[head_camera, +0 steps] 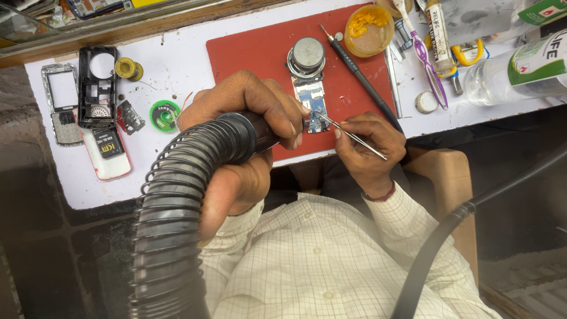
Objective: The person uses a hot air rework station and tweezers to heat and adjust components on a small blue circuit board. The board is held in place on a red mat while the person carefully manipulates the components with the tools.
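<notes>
My left hand (248,112) is wrapped shut around the black handle of a hot-air tool (236,139); its ribbed black hose (168,224) runs back toward my body. The nozzle end is hidden under my fingers, aimed toward the small blue circuit board (313,105).

My right hand (369,142) is closed in a pinch on thin metal tweezers (348,134). Their tips reach left and slightly away from me, and meet the near end of the board.

The board lies on the red mat (248,50) on the white counter (177,65), long axis running away from me, with a round metal speaker-like part (307,56) at its far end. The board sits between my two hands: just right of my left fingertips, just left of my right hand. Both are close; the tweezers appear to touch it, and the left fingers look to rest at its edge.

A soldering iron (357,74) lies slanted on the mat beside the board, right of it. A yellow tub of flux (369,29) sits at the mat's far right corner. Off to the left on the counter: a black phone frame (97,85), a green solder-wick spool (164,114) and a phone battery (107,143).
</notes>
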